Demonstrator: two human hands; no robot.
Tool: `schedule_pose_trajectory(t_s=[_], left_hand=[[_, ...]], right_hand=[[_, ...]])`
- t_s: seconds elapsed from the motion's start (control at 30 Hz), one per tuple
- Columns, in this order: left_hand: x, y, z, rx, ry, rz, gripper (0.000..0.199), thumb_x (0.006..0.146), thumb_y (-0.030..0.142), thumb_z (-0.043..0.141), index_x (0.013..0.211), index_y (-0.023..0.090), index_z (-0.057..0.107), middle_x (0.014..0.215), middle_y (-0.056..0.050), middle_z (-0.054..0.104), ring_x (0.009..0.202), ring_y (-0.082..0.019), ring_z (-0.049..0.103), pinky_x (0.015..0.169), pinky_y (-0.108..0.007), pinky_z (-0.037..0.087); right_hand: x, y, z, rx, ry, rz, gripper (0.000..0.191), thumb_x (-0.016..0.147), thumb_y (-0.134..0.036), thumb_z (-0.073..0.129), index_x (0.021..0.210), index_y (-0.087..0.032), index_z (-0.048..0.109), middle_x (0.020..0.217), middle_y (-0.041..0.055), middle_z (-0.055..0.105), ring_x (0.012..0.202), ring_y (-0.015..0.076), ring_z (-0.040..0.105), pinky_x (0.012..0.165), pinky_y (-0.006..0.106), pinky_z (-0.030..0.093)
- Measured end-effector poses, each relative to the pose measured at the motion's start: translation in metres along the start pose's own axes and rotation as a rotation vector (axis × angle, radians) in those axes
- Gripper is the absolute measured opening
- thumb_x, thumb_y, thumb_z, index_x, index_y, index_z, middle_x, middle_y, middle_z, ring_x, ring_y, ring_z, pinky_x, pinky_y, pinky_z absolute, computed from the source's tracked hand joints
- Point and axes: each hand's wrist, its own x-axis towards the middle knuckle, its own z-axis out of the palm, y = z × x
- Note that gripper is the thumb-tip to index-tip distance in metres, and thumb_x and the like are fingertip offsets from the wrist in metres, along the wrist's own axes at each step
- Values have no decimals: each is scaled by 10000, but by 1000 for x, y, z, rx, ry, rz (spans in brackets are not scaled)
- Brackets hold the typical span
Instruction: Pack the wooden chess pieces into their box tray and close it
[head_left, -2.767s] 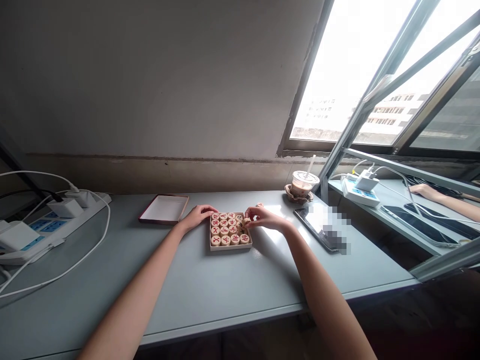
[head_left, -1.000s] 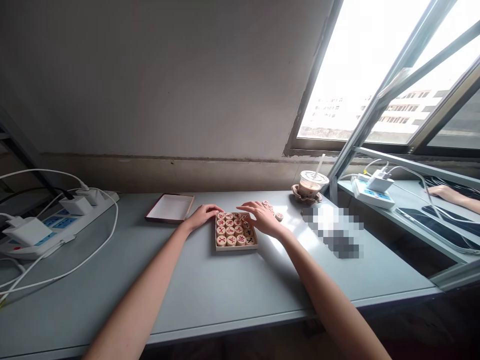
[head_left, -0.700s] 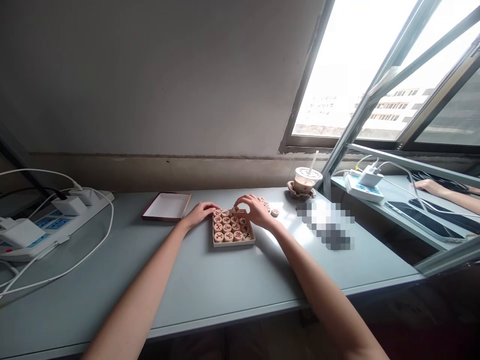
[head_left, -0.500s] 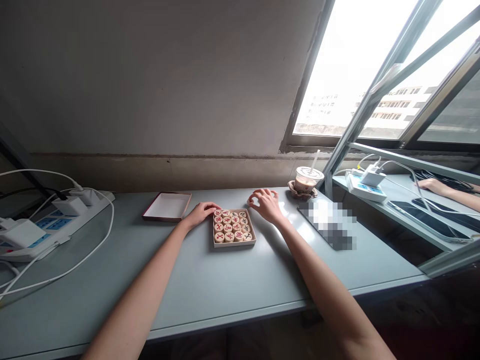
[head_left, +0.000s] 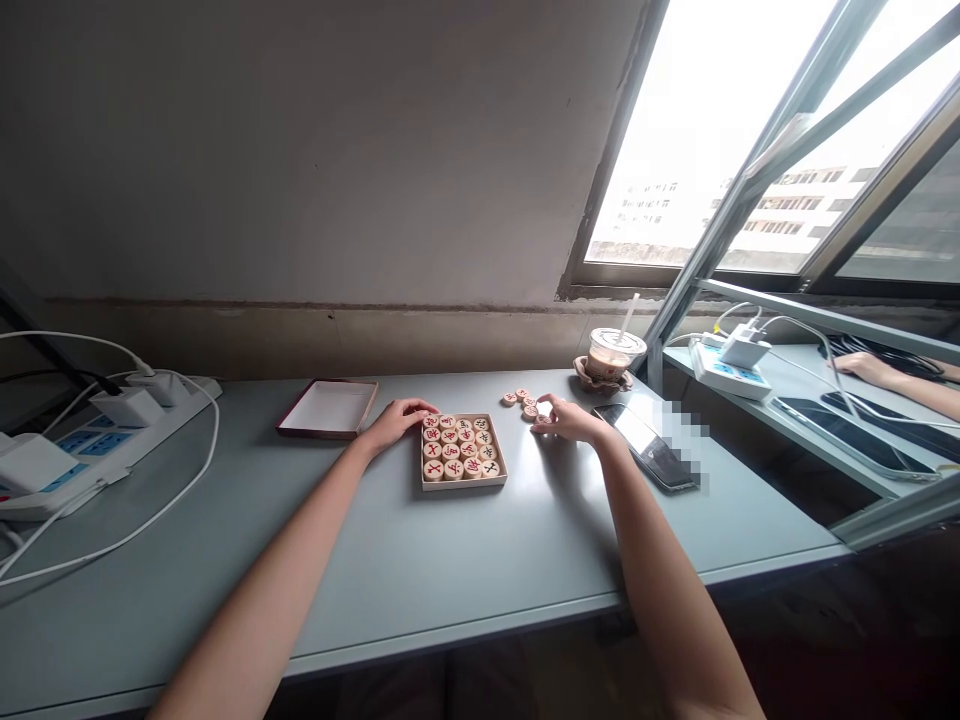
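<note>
4 loose xiangqi pieces lie just left of our right hand, its thumb and forefinger spread. Just right of our left hand sits the open box holding more xiangqi discs; that hand's grip we cannot tell.

Flat on the tabletop, a shallow, pale-walled open box; inside, rows of round light game pieces, face up, mostly marked in red, with black toward the right. Beyond its far right corner, matching loose pieces, closely clustered.
</note>
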Motion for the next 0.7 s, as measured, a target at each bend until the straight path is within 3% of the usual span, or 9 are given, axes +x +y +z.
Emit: schedule_pose_trajectory(t_s=[0.07,0.23,0.37,0.53,0.7], left_hand=[[0,-1,0,6,4,-2,343,768,403,500,936,146,652,1009,-80,646,976,-226,566,855,-325,423],[2,-4,-1,-7,-11,-6,334,767,383,508,948,143,654,1003,-78,644,964,-219,567,838,-312,422],[2,-5,-1,-10,-6,-3,333,765,375,502,941,137,653,992,-78,643,951,-214,567,836,-309,419],[3,-4,0,25,17,-15,326,757,375,496,913,140,658,976,-72,649,946,-216,570,842,-312,419],[3,-2,1,44,25,-15,318,746,367,487,892,140,655,960,-71,650,935,-214,569,835,-306,420]], right_hand=[[1,1,1,35,-42,-43,669,740,-421,642,1294,-142,392,940,106,636,825,225,605,679,282,444],[0,-3,1,-22,-28,-43,981,688,-523,668,1434,-111,181,991,140,638,890,261,608,721,300,445],[-2,-14,3,-213,68,29,887,769,-594,533,1444,-140,181,1056,176,626,951,319,594,721,345,436],[-6,-24,11,-304,101,50,865,779,-623,492,1446,-158,196,1092,193,608,989,338,570,777,395,421],[6,-34,32,-363,459,-14,797,836,-566,442,1453,-154,152,1381,205,375,1252,345,336,963,539,285]])
